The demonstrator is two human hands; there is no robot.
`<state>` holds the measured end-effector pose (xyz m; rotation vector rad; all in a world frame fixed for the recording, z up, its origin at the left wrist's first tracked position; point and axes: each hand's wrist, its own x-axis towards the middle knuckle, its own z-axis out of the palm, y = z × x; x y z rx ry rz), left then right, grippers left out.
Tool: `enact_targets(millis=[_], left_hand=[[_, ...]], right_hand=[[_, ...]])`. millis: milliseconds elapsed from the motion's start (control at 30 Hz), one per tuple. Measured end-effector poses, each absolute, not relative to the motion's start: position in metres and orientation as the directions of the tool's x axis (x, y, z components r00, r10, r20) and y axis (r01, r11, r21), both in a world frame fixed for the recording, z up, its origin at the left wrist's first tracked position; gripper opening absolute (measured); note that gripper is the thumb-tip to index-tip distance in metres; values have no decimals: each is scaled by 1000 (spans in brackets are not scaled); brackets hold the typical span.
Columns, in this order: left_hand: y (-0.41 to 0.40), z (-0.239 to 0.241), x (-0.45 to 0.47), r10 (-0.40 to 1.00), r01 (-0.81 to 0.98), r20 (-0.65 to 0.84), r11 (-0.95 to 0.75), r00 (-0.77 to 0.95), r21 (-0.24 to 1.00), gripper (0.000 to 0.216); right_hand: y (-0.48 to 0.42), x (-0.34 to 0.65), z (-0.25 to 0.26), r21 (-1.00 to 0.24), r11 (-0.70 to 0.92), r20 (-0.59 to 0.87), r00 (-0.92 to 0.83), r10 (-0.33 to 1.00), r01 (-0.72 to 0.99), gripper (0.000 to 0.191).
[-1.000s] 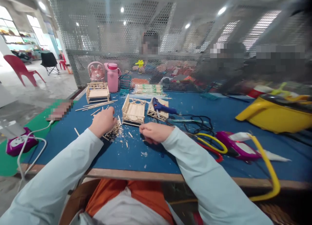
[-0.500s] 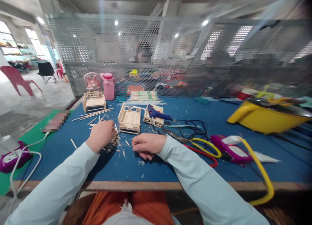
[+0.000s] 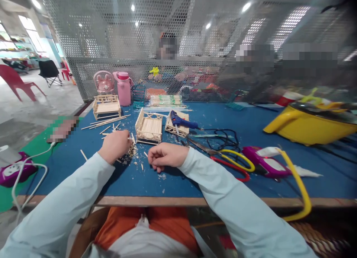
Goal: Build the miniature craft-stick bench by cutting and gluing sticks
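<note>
My left hand (image 3: 115,146) is closed, fingertips down at the edge of a pile of tiny wooden bits (image 3: 128,153). A pale speck shows at its fingertips, too small to name. My right hand (image 3: 167,155) rests low over the table, fingers curled, its fingertips beside a short stick piece (image 3: 145,154). Whether it holds anything is hidden. Just beyond the hands stands a small bed-like frame of wooden sticks (image 3: 149,128). To its right, a blue glue gun (image 3: 182,121) lies across another stick frame (image 3: 170,128).
A third stick frame (image 3: 107,108) stands back left, behind loose sticks (image 3: 107,122). Scissors (image 3: 237,160) with yellow and red handles lie right, near a purple power strip (image 3: 263,163) and a yellow pot (image 3: 306,126). A pink flask (image 3: 124,90) stands before a perforated metal screen (image 3: 111,45).
My right hand has shifted slightly left, closer to the short stick piece, and its fingers are curled more. My left hand stays at the pile. The camera view has tilted down.
</note>
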<state>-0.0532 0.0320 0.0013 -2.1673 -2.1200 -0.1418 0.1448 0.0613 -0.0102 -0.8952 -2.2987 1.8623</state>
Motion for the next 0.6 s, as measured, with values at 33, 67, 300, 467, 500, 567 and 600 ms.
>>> enact_targets(millis=[33,67,300,467,500,567,600], left_hand=[[32,2,-53,989,1000,143,-24,25,-7,30],[31,2,-52,989,1000,147,-27,26,-1,30],[28,4,-46,986,995,164,-57,43,83,29],[36,-4,-44,981,970,185,-103,62,221,28],[38,-6,-44,980,960,186,-114,66,257,27],[43,-10,-45,980,934,189,-130,69,333,26],[45,-12,-45,979,919,194,-136,67,370,25]], right_hand=[[62,146,-9,-916,107,-296,-834,466,386,9],[62,147,-8,-923,108,-279,-834,476,370,11],[67,153,-2,-971,109,-89,-740,666,214,36],[71,152,-1,-907,313,75,-622,779,282,32],[71,152,-1,-892,340,103,-598,795,298,30],[72,151,-1,-869,379,154,-555,818,317,25],[72,152,0,-843,421,201,-530,824,335,22]])
